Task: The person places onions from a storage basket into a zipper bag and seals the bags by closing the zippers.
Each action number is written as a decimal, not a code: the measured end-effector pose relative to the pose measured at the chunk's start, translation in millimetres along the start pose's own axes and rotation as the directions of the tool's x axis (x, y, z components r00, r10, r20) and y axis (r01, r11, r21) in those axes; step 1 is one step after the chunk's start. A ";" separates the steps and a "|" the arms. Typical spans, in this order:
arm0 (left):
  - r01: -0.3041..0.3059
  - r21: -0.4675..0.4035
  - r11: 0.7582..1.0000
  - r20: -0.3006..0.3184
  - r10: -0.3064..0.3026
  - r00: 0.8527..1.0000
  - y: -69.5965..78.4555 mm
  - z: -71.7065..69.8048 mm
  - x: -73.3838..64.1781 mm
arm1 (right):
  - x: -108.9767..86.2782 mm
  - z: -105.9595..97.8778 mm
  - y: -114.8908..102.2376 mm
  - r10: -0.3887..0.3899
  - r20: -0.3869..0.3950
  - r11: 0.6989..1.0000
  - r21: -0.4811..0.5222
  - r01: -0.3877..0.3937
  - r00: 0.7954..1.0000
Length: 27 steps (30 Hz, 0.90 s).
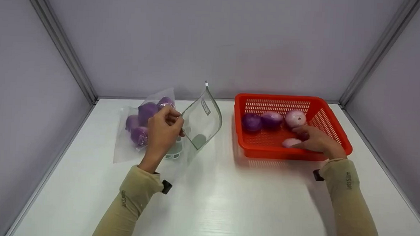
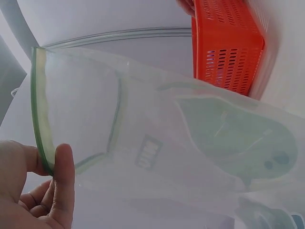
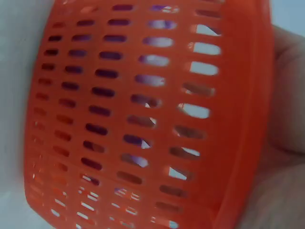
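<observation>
My left hand (image 1: pixel 164 130) pinches the green-edged rim of a clear zip bag (image 1: pixel 213 123) between thumb and fingers, and the bag's mouth gapes. In the left wrist view, the bag (image 2: pixel 147 114) shows green printing. Inside the red basket (image 1: pixel 266 148), my right hand (image 1: pixel 315 139) reaches over the near right corner, fingers spread above a dark onion. A pale onion (image 1: pixel 291 142) lies by its thumb. The basket wall (image 3: pixel 143 109) mostly hides the fingers in the right wrist view.
Also in the basket are a dark purple onion (image 1: pixel 252 122), a purple-pink onion (image 1: pixel 271 119) and a pale onion (image 1: pixel 295 119). Left of the open bag lies another clear bag (image 1: pixel 122 153) with several purple onions (image 1: pixel 147 113). Grey walls enclose the white table (image 1: pixel 205 211).
</observation>
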<state>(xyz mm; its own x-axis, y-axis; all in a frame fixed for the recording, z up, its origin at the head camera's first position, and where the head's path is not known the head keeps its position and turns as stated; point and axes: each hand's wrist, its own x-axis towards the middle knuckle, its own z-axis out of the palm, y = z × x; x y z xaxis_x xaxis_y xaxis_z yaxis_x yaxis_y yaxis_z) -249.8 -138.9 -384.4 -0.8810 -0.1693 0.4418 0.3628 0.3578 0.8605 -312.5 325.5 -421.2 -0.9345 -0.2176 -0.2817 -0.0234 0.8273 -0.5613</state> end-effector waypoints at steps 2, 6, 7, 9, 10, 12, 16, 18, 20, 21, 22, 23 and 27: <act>-0.002 -0.001 1.000 0.000 0.002 1.000 0.0 -0.2 0.4 | 2.4 1.1 1.6 -0.015 0.004 0.999 -0.041 0.015 1.000; 0.001 0.003 1.000 0.000 -0.001 1.000 0.5 -0.5 0.0 | 8.8 3.5 3.5 0.004 0.031 0.997 -0.071 -0.002 0.999; 0.002 0.002 1.000 0.002 -0.002 1.000 0.8 -0.5 -0.2 | 10.5 4.0 4.0 0.011 0.042 0.997 -0.071 -0.007 0.999; 0.006 0.003 1.000 0.007 -0.006 1.000 1.0 -0.1 -0.5 | 12.2 4.8 3.5 0.027 0.062 0.997 -0.073 -0.023 0.998; 0.007 0.002 1.000 0.010 -0.007 1.000 1.1 0.1 -0.7 | 13.1 5.1 3.3 0.039 0.068 0.997 -0.068 -0.034 0.997; 0.007 -0.001 1.000 0.013 -0.007 1.000 1.4 0.3 -0.9 | 13.9 5.6 2.6 0.041 0.064 0.998 -0.058 -0.037 0.997; 0.008 0.003 1.000 0.017 -0.008 1.000 1.6 0.8 -0.9 | 14.4 6.5 3.1 0.020 0.022 0.999 -0.049 -0.019 1.000; 0.011 0.003 1.000 0.019 -0.011 1.000 1.3 1.3 -0.8 | 14.2 6.4 3.6 0.003 -0.006 0.999 -0.045 -0.003 1.000; 0.012 -0.002 1.000 0.020 -0.012 1.000 1.1 2.0 -0.3 | 14.1 5.6 4.1 -0.003 -0.041 1.000 -0.025 0.002 0.999; 0.014 -0.006 1.000 0.021 -0.014 1.000 0.6 2.5 -0.1 | 13.9 5.0 4.2 -0.006 -0.063 1.000 -0.012 0.005 0.998; 0.015 -0.011 1.000 0.022 -0.015 1.000 0.4 3.0 0.1 | 13.5 4.1 4.0 -0.011 -0.086 1.000 0.005 0.011 0.996; 0.016 -0.013 1.000 0.022 -0.016 1.000 0.4 3.6 0.0 | 13.1 3.0 3.7 -0.014 -0.111 1.000 0.018 0.016 0.994; 0.016 -0.016 1.000 0.019 -0.016 1.000 0.4 5.5 -0.5 | 10.7 -1.7 1.1 -0.028 -0.202 0.991 0.121 0.053 0.979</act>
<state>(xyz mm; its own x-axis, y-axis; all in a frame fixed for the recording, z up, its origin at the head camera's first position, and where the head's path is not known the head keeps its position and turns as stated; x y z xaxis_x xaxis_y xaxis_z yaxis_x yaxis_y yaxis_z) -250.9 -133.6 -385.6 -0.8921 -0.1575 0.4234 0.3534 0.3407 0.8712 -323.1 325.0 -423.6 -0.9859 -0.1315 -0.1030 -0.0300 0.7461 -0.6651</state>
